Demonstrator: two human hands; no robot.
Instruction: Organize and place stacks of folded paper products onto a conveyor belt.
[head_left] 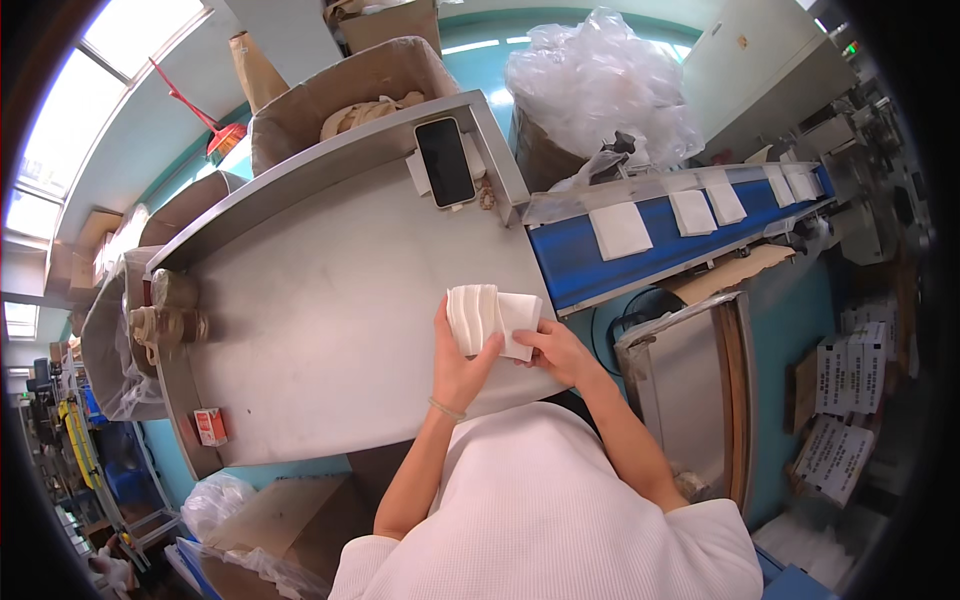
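A broad stainless-steel worktop (330, 300) with a raised rim fills the centre, its bare surface running from 9 o'clock toward the person in a white waffle-knit top. At 2 o'clock a blue conveyor belt (570, 250) carries flat white square pads (620, 230) in a row away from the worktop's corner. Behind it, at 1 o'clock, sits a large clear plastic bag (595, 80); at 12 o'clock an open brown cardboard box (330, 95) stands beyond the rim, with a black smartphone (445, 160) lying face-up just inside it. Near the worktop's front edge both hands grip a stack of folded white paper pads (492, 318): the left hand (460, 365) closes on its lower left side, thumb over the top, while the right hand (560, 352) pinches the lower right corner. The stack lies just above the hands, toward 12 o'clock, its long axis running roughly 9 to 3.
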